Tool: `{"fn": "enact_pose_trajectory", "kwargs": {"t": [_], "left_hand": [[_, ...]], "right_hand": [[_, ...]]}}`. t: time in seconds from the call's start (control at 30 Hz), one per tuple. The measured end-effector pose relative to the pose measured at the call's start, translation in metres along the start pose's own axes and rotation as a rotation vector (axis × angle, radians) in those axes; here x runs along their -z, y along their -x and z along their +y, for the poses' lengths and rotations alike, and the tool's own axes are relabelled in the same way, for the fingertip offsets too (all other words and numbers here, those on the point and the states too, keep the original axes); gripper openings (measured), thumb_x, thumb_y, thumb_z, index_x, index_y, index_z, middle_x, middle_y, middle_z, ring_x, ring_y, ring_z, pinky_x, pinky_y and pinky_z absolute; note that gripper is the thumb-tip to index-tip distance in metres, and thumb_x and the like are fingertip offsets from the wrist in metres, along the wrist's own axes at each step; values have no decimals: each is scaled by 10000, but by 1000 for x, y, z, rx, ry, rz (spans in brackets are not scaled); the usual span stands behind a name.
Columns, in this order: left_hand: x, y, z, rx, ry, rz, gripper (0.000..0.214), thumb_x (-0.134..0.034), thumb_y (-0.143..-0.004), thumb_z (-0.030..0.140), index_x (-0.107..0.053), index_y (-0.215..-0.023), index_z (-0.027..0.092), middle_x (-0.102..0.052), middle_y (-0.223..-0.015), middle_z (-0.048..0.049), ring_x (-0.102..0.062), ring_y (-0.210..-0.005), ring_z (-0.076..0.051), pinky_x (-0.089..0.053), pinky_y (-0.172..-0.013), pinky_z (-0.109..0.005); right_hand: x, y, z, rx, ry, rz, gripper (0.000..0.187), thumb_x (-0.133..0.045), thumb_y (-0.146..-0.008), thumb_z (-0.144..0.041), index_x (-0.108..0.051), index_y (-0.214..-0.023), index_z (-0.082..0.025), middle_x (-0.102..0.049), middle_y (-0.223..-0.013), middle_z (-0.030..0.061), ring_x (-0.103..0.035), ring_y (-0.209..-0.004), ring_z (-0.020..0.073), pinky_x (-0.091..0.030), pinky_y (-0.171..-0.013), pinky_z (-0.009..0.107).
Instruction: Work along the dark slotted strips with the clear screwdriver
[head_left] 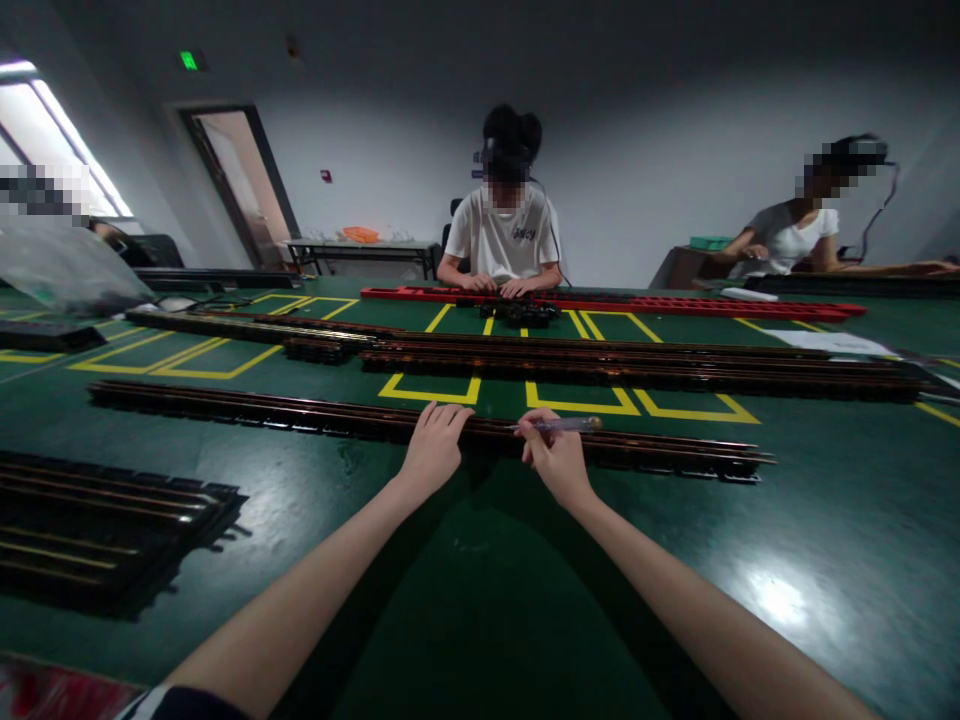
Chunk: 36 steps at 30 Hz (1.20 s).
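Note:
A long dark rail strip (262,410) with shiny copper lines lies across the green table in front of me. My left hand (435,447) rests on it with fingers stretched flat, holding nothing. My right hand (556,458) is closed round a thin translucent pen-like tool (562,424), which points left along the top of the strip. Both forearms reach forward from the bottom edge.
More dark rail strips (637,368) lie further back, and a stack of them (97,530) sits at my left. A red strip (675,304) lies before a person in a white shirt (504,240). Another person (795,235) sits far right. Yellow floor-tape boxes (585,405) mark the table.

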<state>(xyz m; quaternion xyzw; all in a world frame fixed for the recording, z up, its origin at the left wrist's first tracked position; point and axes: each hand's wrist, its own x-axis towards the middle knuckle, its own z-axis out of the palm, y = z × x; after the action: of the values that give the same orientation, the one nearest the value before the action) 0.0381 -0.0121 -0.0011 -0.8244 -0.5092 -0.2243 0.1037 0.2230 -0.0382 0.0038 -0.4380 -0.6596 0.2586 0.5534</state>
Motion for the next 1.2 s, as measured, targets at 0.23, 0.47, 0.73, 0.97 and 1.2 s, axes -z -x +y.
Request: {"fn": "enact_pose_trajectory", "kwargs": {"t": [0.23, 0.47, 0.73, 0.97, 1.2], "left_hand": [[1, 0, -3, -15, 64, -22, 444, -340, -804, 68, -560, -1174, 178, -632, -1171, -65, -533, -1138, -192, -292, -1087, -421], [6, -1, 1, -8, 32, -39, 354, -426, -854, 294, -561, -1149, 153, -631, -1133, -93, -541, -1072, -240, -360, -998, -422], [1, -2, 1, 5, -28, -41, 411, -438, -876, 461, -562, -1109, 146, -630, -1086, -103, -546, -1034, -250, -369, -954, -411], [-1, -3, 1, 3, -44, -36, 398, -452, -881, 450, -568, -1086, 130, -632, -1059, -101, -548, -1010, -249, -370, -933, -403], [-1, -3, 4, 20, -54, -23, 357, -440, -895, 403, -570, -1085, 129, -636, -1069, -107, -550, -1030, -255, -358, -936, -421]], "right_hand": [[1, 0, -1, -13, 18, -33, 261, -516, -853, -448, -533, -756, -206, -613, -650, 13, -551, -446, 128, -423, -384, 242], [0, 0, 0, -13, 37, -33, 225, -510, -868, -405, -534, -768, -205, -607, -647, 8, -544, -442, 126, -420, -391, 244], [0, 0, -3, -13, 22, -29, 245, -509, -862, -426, -520, -768, -199, -604, -652, 17, -541, -437, 125, -405, -376, 235], [0, -1, 1, -2, 14, -5, 234, -481, -874, -407, -501, -786, -192, -596, -658, 13, -532, -422, 111, -392, -365, 218], [-1, -1, 3, -1, 9, -3, 248, -475, -875, -423, -497, -787, -193, -594, -666, 15, -529, -420, 111, -385, -345, 214]]}}
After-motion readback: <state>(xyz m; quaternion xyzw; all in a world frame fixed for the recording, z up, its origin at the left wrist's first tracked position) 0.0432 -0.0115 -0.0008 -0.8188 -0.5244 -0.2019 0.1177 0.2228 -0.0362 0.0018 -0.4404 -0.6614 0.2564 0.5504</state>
